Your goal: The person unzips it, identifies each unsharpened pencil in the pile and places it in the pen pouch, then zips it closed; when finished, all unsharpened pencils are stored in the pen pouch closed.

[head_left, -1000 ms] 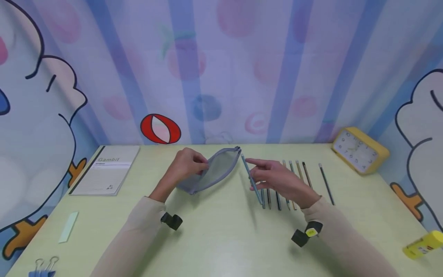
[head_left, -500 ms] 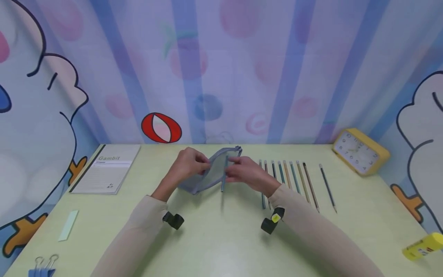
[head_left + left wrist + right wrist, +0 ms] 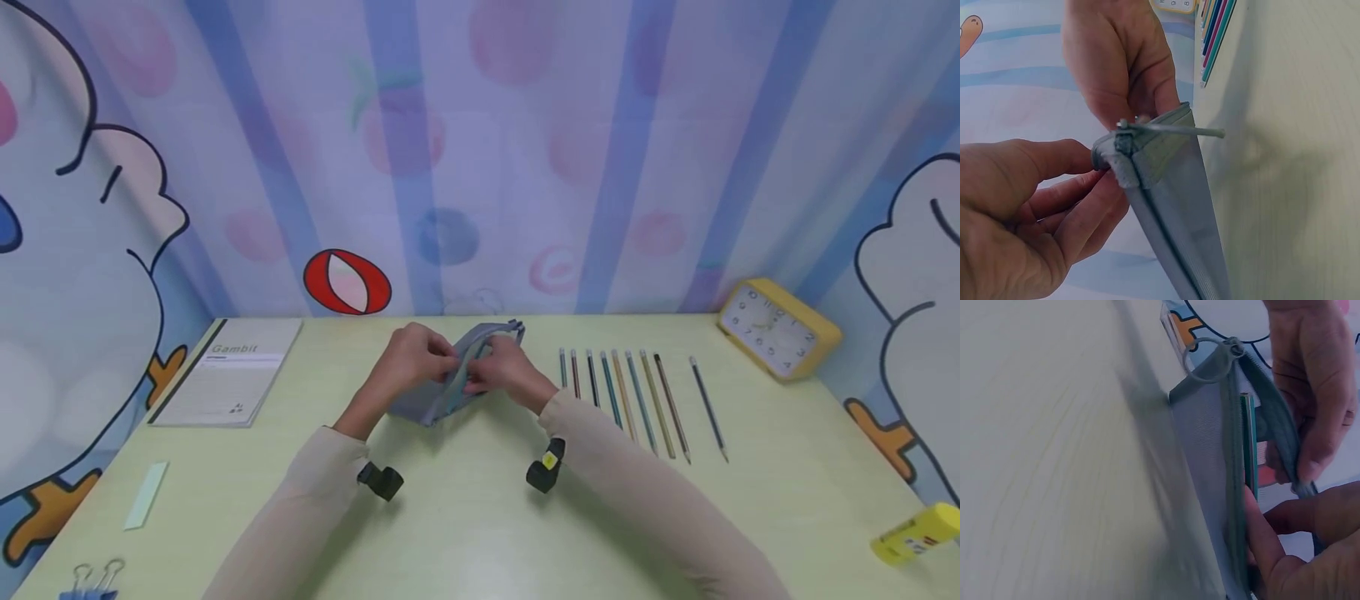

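Note:
A grey zippered pencil pouch [image 3: 416,406] stands with its mouth open near the back middle of the table. My left hand [image 3: 405,364] pinches the upper edge of its rim between thumb and fingers. With its fingers inside the mouth, my right hand [image 3: 512,371] holds a teal pencil [image 3: 1250,447], which lies within the pouch along the zipper in the right wrist view. The fingertips on the pencil are partly hidden by the pouch wall. A ring pull [image 3: 1188,361] hangs at one zipper end.
Several pencils [image 3: 619,387] lie in a row right of the pouch, one pencil [image 3: 708,408] apart from them. A yellow clock [image 3: 780,329] and glue stick [image 3: 917,533] are at right; a notebook [image 3: 228,375], pale green strip [image 3: 146,496] and blue binder clip [image 3: 88,594] at left.
My right hand has moved left from beside the pencil row to the pouch, bringing the teal pencil into its mouth. The left hand keeps its grip on the rim.

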{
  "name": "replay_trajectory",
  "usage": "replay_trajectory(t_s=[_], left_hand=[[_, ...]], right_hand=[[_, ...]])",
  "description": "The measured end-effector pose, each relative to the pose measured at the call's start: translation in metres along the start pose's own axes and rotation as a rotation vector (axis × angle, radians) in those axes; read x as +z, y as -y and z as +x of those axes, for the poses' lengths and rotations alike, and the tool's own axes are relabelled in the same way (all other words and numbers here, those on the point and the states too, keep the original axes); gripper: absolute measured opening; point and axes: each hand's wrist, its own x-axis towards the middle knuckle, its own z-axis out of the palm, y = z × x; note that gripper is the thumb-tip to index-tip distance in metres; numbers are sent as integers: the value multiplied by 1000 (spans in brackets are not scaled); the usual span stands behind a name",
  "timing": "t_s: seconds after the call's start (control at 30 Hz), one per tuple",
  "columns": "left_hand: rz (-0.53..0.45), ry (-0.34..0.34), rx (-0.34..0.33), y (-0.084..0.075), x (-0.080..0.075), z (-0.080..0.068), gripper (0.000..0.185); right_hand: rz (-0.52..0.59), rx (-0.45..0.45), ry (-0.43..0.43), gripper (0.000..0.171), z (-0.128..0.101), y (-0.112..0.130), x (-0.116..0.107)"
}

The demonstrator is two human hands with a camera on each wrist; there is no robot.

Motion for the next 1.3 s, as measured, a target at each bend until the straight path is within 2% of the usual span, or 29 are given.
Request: replay_trajectory(t_s=[0.17,0.3,0.4,0.53,0.63,0.77,0.93,1.03,1.17,1.3], left_hand=[[19,-5,0,-1,1,1,15],[53,-14,-4,-2,2,1,15],[69,-20,-2,-3,2,1,15],[68,-23,-3,-3,1,0,15],[55,-22,-19,-2,0,-1,15],[32,-24,-38,0,-1,-2,15],[23,-17,-36,1,-1,-1,16],[19,-17,-38,1,-2,-1,16],[13,-21,-25,1,-2,-1,16],[14,-16,-15,2,-3,-2,17]], right_hand=[[-67,-36,-68,24,6,0,8],[-66,-26,-73,20,10,-1,11],[-39,-22,-59,25,10,-2,12],[-1,-27,-44,54,5,-2,10],[-66,-67,-43,66,-3,-2,7],[-244,-166,-30,61,-22,2,-1],[-386,-230,-3,54,-51,7,-17],[-391,-228,38,51,-65,9,-29],[-341,-214,124,49,-80,11,-51],[-369,-185,130,51,-89,11,-78]])
